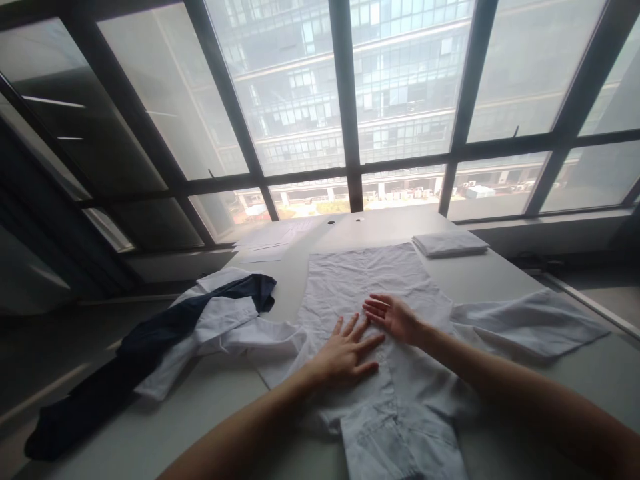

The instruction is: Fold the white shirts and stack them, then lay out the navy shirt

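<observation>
A white long-sleeved shirt (370, 273) lies spread over the table, its body running away from me and one sleeve (530, 323) stretched out to the right. My left hand (347, 353) rests flat on the middle of the shirt with its fingers spread. Just above and to the right of it is my right hand (393, 317), palm turned partly sideways and fingers extended, at the shirt's surface. Neither hand grips the cloth. Toward me, the near part of the shirt (400, 440) lies bunched and wrinkled.
Dark navy and white garments (165, 333) lie heaped along the table's left side. A folded white cloth (450, 243) sits at the back right, and paper sheets (273, 240) at the back left. Beyond the white table (390, 227) stand tall windows with dark frames (353, 133).
</observation>
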`<state>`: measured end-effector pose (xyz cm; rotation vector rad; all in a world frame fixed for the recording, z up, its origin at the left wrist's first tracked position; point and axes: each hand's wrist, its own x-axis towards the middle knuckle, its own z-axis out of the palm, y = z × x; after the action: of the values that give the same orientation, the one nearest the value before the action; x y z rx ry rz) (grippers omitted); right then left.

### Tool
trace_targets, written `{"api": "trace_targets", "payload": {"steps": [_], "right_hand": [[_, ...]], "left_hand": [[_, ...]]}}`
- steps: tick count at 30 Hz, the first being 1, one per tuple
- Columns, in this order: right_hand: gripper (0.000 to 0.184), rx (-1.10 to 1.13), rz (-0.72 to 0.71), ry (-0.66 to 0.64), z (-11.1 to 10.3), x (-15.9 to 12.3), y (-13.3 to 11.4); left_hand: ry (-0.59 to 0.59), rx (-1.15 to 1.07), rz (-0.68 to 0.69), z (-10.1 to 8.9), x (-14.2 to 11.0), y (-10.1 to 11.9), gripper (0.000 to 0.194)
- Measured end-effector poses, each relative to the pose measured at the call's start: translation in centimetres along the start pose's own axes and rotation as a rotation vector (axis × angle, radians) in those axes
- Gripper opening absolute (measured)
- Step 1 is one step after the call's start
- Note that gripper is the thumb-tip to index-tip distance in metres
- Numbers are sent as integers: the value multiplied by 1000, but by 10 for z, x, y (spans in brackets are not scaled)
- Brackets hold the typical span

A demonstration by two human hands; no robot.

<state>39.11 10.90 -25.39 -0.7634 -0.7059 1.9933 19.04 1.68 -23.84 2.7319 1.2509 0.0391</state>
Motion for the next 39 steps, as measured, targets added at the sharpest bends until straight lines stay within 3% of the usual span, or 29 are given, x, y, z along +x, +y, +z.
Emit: {"api": "trace_targets", "payload": {"steps": [2,8,12,14,16,20,22,24,26,29,31,35,39], "right_hand": [[21,81,6,72,-19,22,-17],[24,79,-266,374,-93,55,-107],[26,82,-411,491,-109,57,-147],[29,89,-450,480,-99,53,-146],[34,91,-418,356,-79,43,-127],[52,-28,-85,-114,-40,10,-61],[61,-78,47,-211,-36,-3,-37],[63,-65,94,-181,-45,-9,-31],[61,1,50,-41,-63,-7,-44],[60,119,-157,274,-93,3,-79],[60,150,-251,388,-107,6,-98],[57,150,-300,358,-109,3,-105],[55,85,-260,112,-85,-7,-87]], "left_hand": [[7,-16,1,0,-1,1,67],[21,-51,7,0,-3,1,66],[1,-50,-2,-2,-2,2,67],[-13,-48,-4,-4,-2,2,67],[-15,-49,0,-5,-2,3,67],[4,-53,3,-3,-2,2,66],[8,-55,3,-2,-2,1,66],[7,-60,1,0,-2,1,66],[3,-68,-2,0,-1,0,67],[-7,-71,-2,-1,-1,0,67],[-12,-67,-4,-2,-1,0,67],[-20,-64,-8,-5,-1,2,67],[-22,-77,-9,-5,-2,3,67]]}}
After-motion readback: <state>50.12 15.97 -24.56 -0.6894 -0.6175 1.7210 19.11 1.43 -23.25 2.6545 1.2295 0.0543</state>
